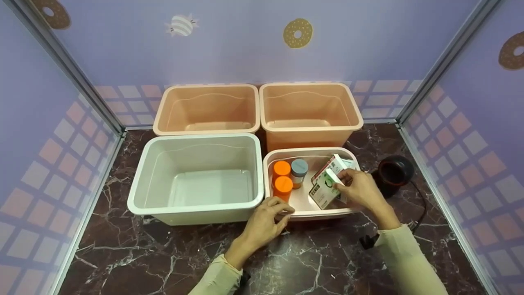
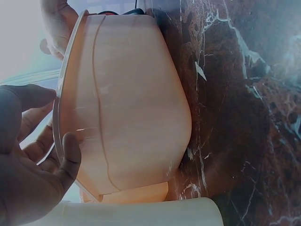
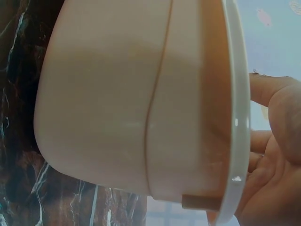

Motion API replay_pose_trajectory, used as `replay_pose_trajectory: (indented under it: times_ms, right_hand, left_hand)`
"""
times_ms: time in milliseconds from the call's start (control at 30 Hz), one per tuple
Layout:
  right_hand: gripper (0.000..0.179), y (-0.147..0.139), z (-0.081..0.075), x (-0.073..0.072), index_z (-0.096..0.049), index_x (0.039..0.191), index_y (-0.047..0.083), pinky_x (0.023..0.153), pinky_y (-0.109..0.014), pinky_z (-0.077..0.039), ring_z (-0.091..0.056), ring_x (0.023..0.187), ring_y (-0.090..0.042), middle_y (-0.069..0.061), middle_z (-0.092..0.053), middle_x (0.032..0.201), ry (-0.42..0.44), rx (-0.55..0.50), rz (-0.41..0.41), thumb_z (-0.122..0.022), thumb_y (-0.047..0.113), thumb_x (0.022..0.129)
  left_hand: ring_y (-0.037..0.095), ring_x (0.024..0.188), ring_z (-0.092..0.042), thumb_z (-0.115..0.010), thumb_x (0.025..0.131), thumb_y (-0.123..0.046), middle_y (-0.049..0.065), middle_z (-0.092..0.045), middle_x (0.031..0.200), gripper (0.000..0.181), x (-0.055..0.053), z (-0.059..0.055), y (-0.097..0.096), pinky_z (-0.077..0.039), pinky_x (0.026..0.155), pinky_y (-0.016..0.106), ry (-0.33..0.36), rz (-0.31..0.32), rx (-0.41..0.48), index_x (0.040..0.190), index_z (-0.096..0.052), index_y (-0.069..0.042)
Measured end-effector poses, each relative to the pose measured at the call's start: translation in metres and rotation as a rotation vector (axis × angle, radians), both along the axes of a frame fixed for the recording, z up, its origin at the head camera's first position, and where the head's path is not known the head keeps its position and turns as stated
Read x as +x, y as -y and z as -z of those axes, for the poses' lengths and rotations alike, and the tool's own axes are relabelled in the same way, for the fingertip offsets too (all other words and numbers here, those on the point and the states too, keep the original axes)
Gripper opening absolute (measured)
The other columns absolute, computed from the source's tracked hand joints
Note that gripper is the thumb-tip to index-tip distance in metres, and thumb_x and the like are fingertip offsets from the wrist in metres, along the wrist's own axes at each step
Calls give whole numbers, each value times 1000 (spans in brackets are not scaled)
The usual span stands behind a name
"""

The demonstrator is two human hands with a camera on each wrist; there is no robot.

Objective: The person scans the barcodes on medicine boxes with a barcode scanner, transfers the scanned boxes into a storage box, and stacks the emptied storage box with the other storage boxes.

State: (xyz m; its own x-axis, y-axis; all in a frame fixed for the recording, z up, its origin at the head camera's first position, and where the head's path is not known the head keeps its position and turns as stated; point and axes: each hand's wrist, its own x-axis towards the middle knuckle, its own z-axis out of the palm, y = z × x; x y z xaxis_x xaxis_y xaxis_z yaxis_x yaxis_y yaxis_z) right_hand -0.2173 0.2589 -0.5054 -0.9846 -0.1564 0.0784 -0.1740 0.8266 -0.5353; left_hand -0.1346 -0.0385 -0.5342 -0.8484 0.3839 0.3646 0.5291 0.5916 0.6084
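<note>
My right hand (image 1: 360,186) reaches into the small pale pink bin (image 1: 323,214) and pinches the upper end of a white and green medicine box (image 1: 323,192). A white and red box (image 1: 336,163) leans behind it, partly hidden. My left hand (image 1: 264,219) grips the bin's near rim at the left corner, fingers over the edge and thumb outside, as the left wrist view shows. Two orange-capped bottles (image 1: 283,184) and a bottle with a grey-blue cap (image 1: 299,169) stand along the bin's left side. From the right wrist, the bin wall hides the fingertips.
Left of the pink bin stands a larger white bin (image 1: 196,209). Behind them are two peach bins, left (image 1: 206,87) and right (image 1: 309,129). A black round device (image 1: 395,172) with a cord sits to the right on the dark marbled table (image 1: 163,254). Panels enclose three sides.
</note>
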Motion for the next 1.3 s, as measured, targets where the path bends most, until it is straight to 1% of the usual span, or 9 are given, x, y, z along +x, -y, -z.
replay_pose_trajectory:
  times_ms: [233,467,667,933,1133,1300]
  right_hand:
    - [23,5,1,0,-72,93,11,67,-36,-46,-63,71,-18,-3,-72,75,-4,32,0,-80,27,80]
    - [25,7,3,0,-72,94,10,69,-40,-48,-64,72,-21,-4,-73,76,4,37,10,-81,28,78]
    - [25,8,3,0,-71,95,10,67,-39,-49,-65,69,-21,-4,-74,75,2,38,13,-79,25,77]
    - [22,7,1,0,-71,94,11,64,-35,-48,-65,66,-19,-4,-73,75,-4,28,29,-79,24,78]
    - [20,6,2,1,-71,92,13,63,-35,-46,-63,66,-19,-4,-72,74,-41,16,42,-79,22,77]
    - [24,4,3,3,-70,96,10,65,-37,-46,-63,69,-21,-7,-72,77,-56,10,50,-79,23,78]
  left_hand:
    - [15,98,-60,-74,89,-19,-4,-66,97,14,0,-1,-1,-52,88,27,15,-18,1,103,-76,-18]
    - [15,98,-60,-74,89,-19,-3,-65,96,14,-1,-2,-1,-52,88,28,9,-16,2,103,-76,-18]
    - [15,98,-60,-73,90,-21,-4,-66,96,14,-1,-2,-1,-52,88,27,-2,-23,-17,103,-76,-19]
    - [15,96,-60,-74,90,-21,-3,-66,96,13,-2,-2,-1,-52,86,27,-15,-21,-11,103,-76,-18]
    - [15,96,-59,-73,90,-20,-4,-66,97,13,-2,0,-1,-51,87,27,-15,-21,-6,103,-76,-19]
    - [14,96,-59,-73,90,-20,-4,-66,96,13,0,1,-1,-51,87,26,-8,-19,1,103,-76,-19]
